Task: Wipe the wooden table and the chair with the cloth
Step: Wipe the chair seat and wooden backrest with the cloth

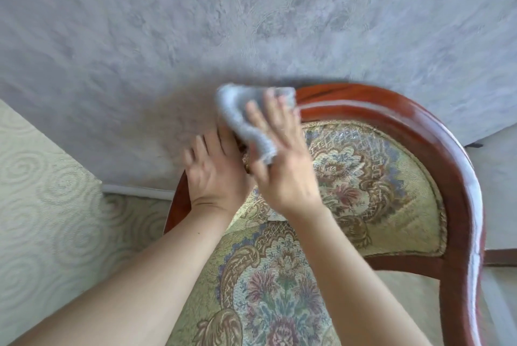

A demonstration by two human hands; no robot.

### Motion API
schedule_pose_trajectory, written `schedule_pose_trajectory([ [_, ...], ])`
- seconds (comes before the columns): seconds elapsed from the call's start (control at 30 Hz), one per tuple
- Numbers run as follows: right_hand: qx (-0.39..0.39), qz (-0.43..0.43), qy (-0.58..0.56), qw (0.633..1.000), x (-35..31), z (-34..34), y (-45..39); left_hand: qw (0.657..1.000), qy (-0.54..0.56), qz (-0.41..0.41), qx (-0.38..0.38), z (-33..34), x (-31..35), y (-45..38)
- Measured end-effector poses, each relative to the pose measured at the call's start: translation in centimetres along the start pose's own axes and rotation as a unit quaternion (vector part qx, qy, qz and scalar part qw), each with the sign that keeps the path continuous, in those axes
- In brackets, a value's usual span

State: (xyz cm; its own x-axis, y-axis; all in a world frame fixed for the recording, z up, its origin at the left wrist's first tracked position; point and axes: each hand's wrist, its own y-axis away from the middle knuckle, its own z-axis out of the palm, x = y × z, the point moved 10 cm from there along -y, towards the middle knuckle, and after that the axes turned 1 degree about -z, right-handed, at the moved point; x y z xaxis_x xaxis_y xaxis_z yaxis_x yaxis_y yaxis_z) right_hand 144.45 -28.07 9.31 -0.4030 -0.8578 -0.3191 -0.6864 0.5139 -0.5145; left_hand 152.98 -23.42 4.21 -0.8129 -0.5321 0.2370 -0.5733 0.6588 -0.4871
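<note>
1. In the head view we took the chair [436,155] as our landmark: a curved, glossy reddish wood frame around a floral tapestry backrest, with a matching tapestry seat [268,289] below it.
2. Our right hand [282,161] pressed the grey cloth [240,113] against the upper left part of the chair's frame, fingers spread over the cloth and thumb tucked beneath its lower fold, so it was grasping the cloth.
3. Our left hand [215,175] lay just left of the right, fingers fairly straight and relaxed over the chair's left edge; it gripped nothing that we could see.
4. Behind the chair stood a grey textured wall [195,23].
5. Left of the chair, pale swirl-patterned wallpaper [42,191] showed.
</note>
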Motion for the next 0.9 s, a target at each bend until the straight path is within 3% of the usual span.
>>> schedule_pose_trajectory([
  [0.1, -0.039, 0.005, 0.027, 0.999, -0.3, 2.6, 0.4, 1.0, 0.02, 0.008, 0.01, 0.0, -0.1, 0.1],
  [0.27, -0.05, -0.035, 0.174, 0.983, 1.0, 1.7, 0.1, 0.999, 0.03, 0.007, 0.011, -0.4, 0.1, -0.1],
  [0.37, -0.016, 0.011, 0.205, 0.979, 3.6, -1.1, -0.9, 0.999, 0.004, -0.009, -0.036, 0.6, -0.4, -0.2],
  [0.5, 0.024, 0.077, 0.241, 0.967, 8.7, -5.5, -0.8, 0.999, 0.014, -0.004, -0.046, 1.0, -0.4, 0.0],
  [0.7, 0.103, 0.268, 0.23, 0.93, 17.4, -13.5, 5.3, 0.999, 0.006, 0.004, -0.038, 1.3, -0.5, 0.1],
  [0.9, 0.198, 0.476, 0.159, 0.842, 21.7, -18.7, 15.7, 0.999, 0.0, -0.012, -0.035, 1.8, -0.9, 0.1],
])
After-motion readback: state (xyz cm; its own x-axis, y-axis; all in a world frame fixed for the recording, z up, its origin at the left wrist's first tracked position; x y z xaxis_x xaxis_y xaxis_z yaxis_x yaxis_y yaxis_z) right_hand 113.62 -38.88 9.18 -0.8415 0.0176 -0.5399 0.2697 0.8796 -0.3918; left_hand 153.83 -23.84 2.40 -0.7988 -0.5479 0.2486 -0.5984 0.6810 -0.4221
